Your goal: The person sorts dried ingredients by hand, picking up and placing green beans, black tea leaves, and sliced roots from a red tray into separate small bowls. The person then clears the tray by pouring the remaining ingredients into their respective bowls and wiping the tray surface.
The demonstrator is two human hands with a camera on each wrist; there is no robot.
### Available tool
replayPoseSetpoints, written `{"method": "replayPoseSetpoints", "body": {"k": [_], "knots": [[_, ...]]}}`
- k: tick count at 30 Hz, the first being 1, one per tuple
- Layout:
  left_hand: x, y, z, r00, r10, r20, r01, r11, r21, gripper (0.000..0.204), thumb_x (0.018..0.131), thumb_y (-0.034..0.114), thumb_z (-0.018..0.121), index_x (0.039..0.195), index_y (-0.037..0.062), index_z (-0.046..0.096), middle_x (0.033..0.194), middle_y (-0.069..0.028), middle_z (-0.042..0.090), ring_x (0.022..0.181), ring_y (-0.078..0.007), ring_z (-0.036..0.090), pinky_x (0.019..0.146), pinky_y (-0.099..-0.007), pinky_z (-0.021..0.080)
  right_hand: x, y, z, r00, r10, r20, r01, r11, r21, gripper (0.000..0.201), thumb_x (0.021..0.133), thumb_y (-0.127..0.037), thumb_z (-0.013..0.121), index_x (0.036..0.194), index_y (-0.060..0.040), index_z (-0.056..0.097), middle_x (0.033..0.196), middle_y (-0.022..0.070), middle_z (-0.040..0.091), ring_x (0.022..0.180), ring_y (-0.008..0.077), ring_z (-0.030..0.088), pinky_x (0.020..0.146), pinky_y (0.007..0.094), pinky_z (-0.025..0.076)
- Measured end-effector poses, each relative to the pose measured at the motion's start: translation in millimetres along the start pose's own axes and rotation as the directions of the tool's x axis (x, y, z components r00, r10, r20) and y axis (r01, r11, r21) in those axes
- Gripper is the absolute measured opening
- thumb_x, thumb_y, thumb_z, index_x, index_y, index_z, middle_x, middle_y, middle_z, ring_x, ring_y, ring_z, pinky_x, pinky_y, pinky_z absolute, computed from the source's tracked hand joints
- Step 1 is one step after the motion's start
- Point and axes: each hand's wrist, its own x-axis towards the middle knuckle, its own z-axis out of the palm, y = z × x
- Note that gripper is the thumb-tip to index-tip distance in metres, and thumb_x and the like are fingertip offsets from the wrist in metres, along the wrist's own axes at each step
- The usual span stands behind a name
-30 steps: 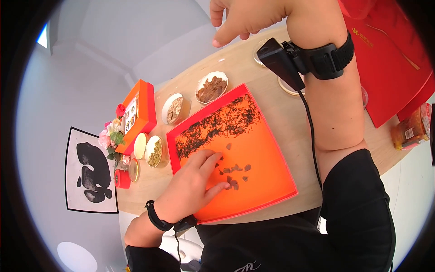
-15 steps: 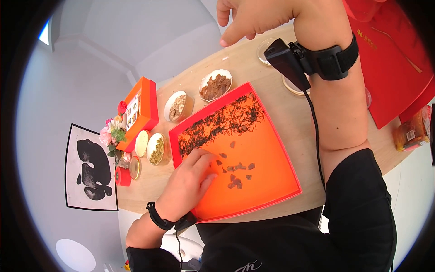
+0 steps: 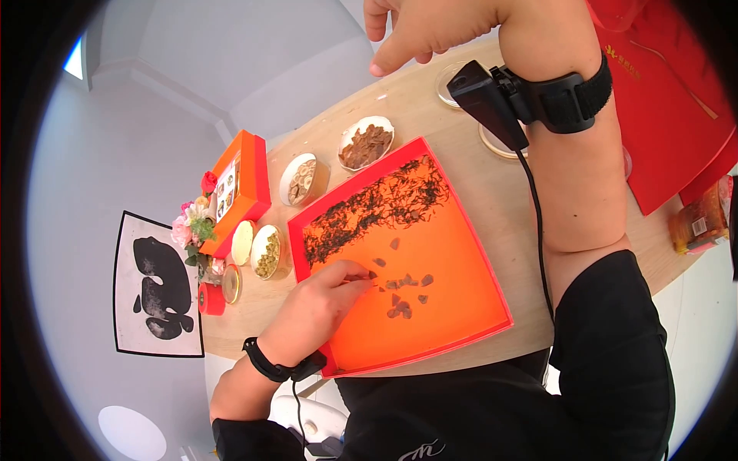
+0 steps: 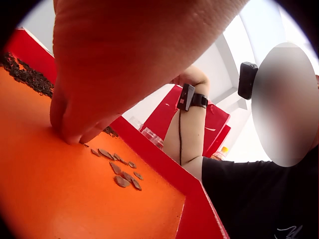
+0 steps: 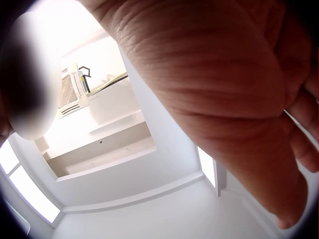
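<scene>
Flakes, dark brown, lie scattered on the orange floor of a red-walled tray, near a band of black shreds. The left hand dips in, fingertips drawn together at one flake; whether they pinch it I can't tell. The right hand hangs raised, fingers loose. Beyond the tray, three filled bowls line the surface.

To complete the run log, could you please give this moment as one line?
left hand: fingers at brown flakes in tray | right hand: raised, nothing visibly held | dark shreds: along tray's far side
</scene>
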Motion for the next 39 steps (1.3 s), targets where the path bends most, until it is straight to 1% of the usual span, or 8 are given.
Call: {"method": "replayPoseSetpoints", "body": {"k": [2,5,6,8,11,18,35,39], "knots": [[-3,-2,-2,1.000,0.000,0.005,0.000,1.000,-0.025,0.029,0.102,-0.007,0.075,0.129,-0.0010,0.084,0.135,-0.0162,0.078,0.117,-0.0342,0.083,0.099,-0.0426,0.070,-7,14,19,0.923,-0.205,-0.326,0.212,0.977,-0.013,0.042,0.097,-0.038,0.086,0.113,0.0009,0.092,0.098,0.0229,0.087,0.087,0.0319,0.082,0.081,0.0416,0.063],[-6,-5,-2,1.000,-0.021,0.018,0.022,0.997,-0.076,0.028,0.101,-0.010,0.075,0.127,-0.0034,0.084,0.135,-0.0176,0.077,0.118,-0.0350,0.083,0.102,-0.0422,0.069,-7,19,29,0.856,-0.268,-0.442,0.272,0.961,-0.057,0.041,0.098,-0.038,0.086,0.109,0.0012,0.092,0.094,0.0219,0.087,0.084,0.0311,0.081,0.078,0.0422,0.062],[-6,-6,-1,1.000,-0.017,0.001,0.017,0.996,-0.086,0.026,0.101,-0.009,0.079,0.126,-0.0021,0.085,0.132,-0.0157,0.078,0.117,-0.0337,0.083,0.101,-0.0426,0.069,-4,12,21,0.855,-0.270,-0.443,0.274,0.960,-0.056,0.041,0.098,-0.038,0.086,0.109,0.0012,0.092,0.094,0.0219,0.087,0.084,0.0311,0.081,0.078,0.0422,0.062],[-5,-8,-1,1.000,-0.014,-0.019,0.012,0.995,-0.095,0.025,0.102,-0.008,0.083,0.125,-0.0008,0.086,0.130,-0.0139,0.078,0.116,-0.0325,0.083,0.100,-0.0430,0.069,3,-7,-8,0.999,-0.005,-0.053,0.002,0.999,-0.045,0.042,0.099,-0.039,0.086,0.114,0.0006,0.092,0.100,0.0223,0.088,0.088,0.0326,0.083,0.081,0.0427,0.063],[-2,-10,-3,0.998,-0.009,-0.066,0.003,0.997,-0.080,0.024,0.099,-0.006,0.086,0.122,0.0016,0.087,0.130,-0.0122,0.078,0.114,-0.0300,0.083,0.097,-0.0424,0.070,5,9,-16,0.990,-0.128,0.057,0.123,0.989,0.083,0.042,0.098,-0.038,0.086,0.115,0.0003,0.092,0.100,0.0225,0.088,0.088,0.0323,0.083,0.081,0.0429,0.063],[9,-21,-13,0.996,0.090,-0.010,-0.089,0.994,0.062,0.020,0.094,0.004,0.093,0.114,0.0088,0.089,0.123,-0.0079,0.078,0.107,-0.0294,0.081,0.086,-0.0425,0.068,9,-6,-6,0.999,0.017,-0.040,-0.016,1.000,0.018,0.041,0.098,-0.037,0.086,0.113,0.0010,0.092,0.097,0.0223,0.087,0.086,0.0301,0.082,0.080,0.0419,0.062],[22,-14,-8,0.981,0.169,0.094,-0.186,0.958,0.217,0.019,0.098,0.006,0.085,0.110,0.0047,0.070,0.120,-0.0106,0.065,0.112,-0.0325,0.071,0.097,-0.0440,0.063,-4,5,5,0.971,-0.137,-0.198,0.128,0.990,-0.056,0.047,0.098,-0.042,0.084,0.123,-0.0023,0.090,0.109,0.0227,0.088,0.097,0.0350,0.083,0.088,0.0428,0.063],[21,-17,-1,0.987,0.137,0.080,-0.151,0.964,0.219,0.020,0.097,0.005,0.082,0.110,0.0045,0.067,0.117,-0.0121,0.063,0.111,-0.0349,0.070,0.097,-0.0453,0.062,7,0,-9,0.997,-0.023,-0.073,0.021,1.000,-0.020,0.048,0.098,-0.042,0.084,0.124,-0.0025,0.090,0.109,0.0218,0.089,0.098,0.0344,0.083,0.088,0.0423,0.063]]}}
